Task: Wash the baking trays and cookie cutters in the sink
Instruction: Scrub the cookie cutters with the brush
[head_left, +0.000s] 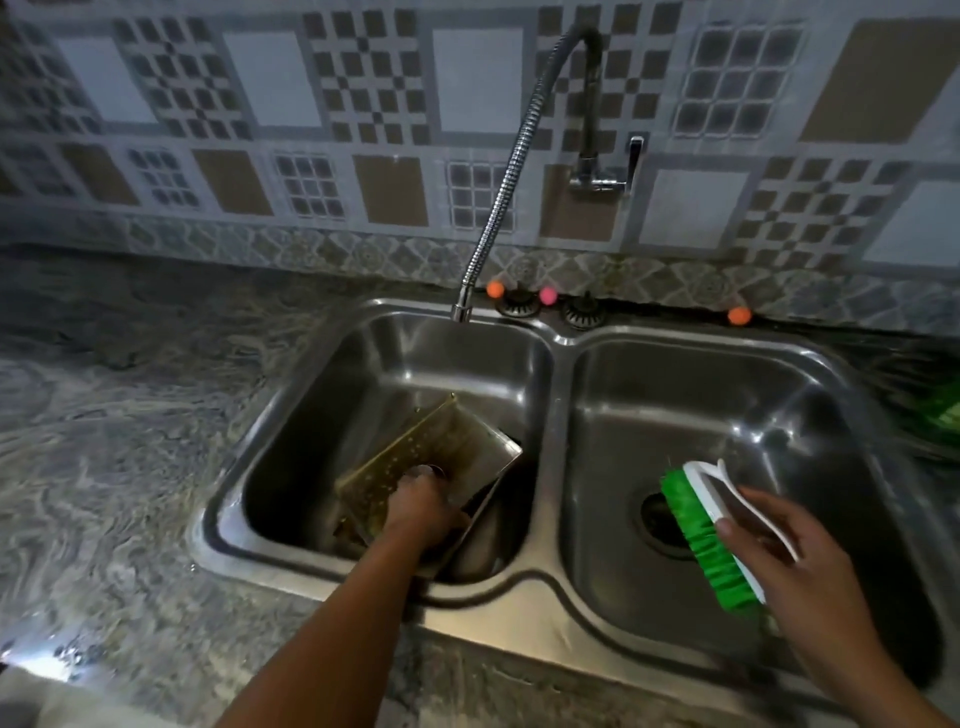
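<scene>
A perforated, golden-brown baking tray (415, 452) leans tilted in the left basin of the steel double sink (556, 389), resting over another metal tray (483, 525) beneath it. My left hand (423, 506) reaches down into that basin and grips the near end of the perforated tray. My right hand (795, 561) hovers over the right basin, holding a scrub brush (711, 535) with green bristles and a white handle. No cookie cutters are visible.
A flexible metal faucet hose (498, 208) arcs from the wall tap (602, 171) down over the left basin's back edge. The right basin's drain (660, 514) lies under the brush. Small orange and pink balls (548, 295) sit behind the sink. Mottled stone counter (130, 415) surrounds it.
</scene>
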